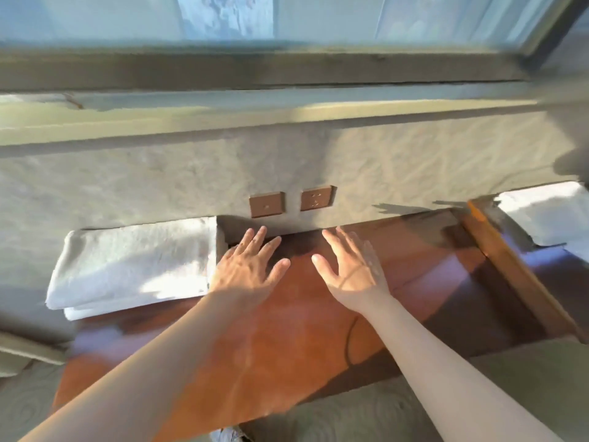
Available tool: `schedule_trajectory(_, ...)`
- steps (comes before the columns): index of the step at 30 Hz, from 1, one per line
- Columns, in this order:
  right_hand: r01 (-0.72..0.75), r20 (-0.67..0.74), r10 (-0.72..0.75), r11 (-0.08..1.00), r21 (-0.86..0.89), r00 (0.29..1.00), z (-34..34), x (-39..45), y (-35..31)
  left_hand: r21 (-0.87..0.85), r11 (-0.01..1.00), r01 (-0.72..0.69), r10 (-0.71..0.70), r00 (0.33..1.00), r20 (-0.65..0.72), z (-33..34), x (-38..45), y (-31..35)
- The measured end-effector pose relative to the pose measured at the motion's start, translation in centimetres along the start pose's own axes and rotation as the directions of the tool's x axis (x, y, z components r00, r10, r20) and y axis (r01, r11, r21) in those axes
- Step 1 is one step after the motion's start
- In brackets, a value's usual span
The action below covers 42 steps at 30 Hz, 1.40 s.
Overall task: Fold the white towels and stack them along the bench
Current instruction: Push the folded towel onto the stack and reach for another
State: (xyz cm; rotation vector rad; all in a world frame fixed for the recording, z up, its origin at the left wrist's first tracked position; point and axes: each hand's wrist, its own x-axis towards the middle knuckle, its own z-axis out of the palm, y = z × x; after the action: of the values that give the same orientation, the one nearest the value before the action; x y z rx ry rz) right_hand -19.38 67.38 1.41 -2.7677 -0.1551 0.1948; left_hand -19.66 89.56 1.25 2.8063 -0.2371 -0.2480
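My left hand (247,269) and right hand (347,269) are both spread flat, fingers straight, holding nothing, over the bare desk (287,330), smooth reddish-brown wood with sun patches. Left hand's edge is just beside the folded towel stack (134,266): white, fluffy terry, rectangular, two layers showing, lying on the desk's left end against the wall. Another white towel (545,215) sits far right past a wooden rail (510,275). Rough grey plaster wall (159,180) behind, two square brown socket plates (291,202), ledge and window (287,20) above. Frame blurry.
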Motion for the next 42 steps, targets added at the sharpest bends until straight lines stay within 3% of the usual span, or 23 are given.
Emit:
schedule_trajectory(5,-0.159,-0.091,0.158,0.987,-0.001,0.983,-6.5,-8.3,13.2,0.102,0.987,-0.121,0.119,0.992,0.029,2.7,1.3,14.1)
schedule_trajectory(10,-0.323,-0.137,0.328,0.945,0.059,0.935,-11.7,-14.2,24.4,0.055,0.978,-0.201,0.195,0.976,0.1,5.3,3.1,26.4)
schedule_trajectory(16,-0.457,-0.212,0.467,0.884,0.098,0.858,-15.4,-16.0,34.5,0.036,0.939,-0.343,0.336,0.933,0.133,7.6,7.1,38.3)
schedule_trajectory(23,-0.574,-0.189,0.572,0.817,0.051,0.798,-18.5,-14.6,47.1,-0.003,0.875,-0.485,0.48,0.864,0.154,14.2,16.4,51.1)
schedule_trajectory(34,-0.703,-0.088,0.713,0.701,0.121,0.696,-21.6,-10.8,62.1,-0.003,0.807,-0.59,0.561,0.767,0.31,20.5,27.1,65.8)
schedule_trajectory(42,-0.679,-0.005,0.686,0.721,0.137,0.728,-22.2,-5.9,72.8,0.009,0.849,-0.528,0.484,0.786,0.386,25.7,33.1,72.9)
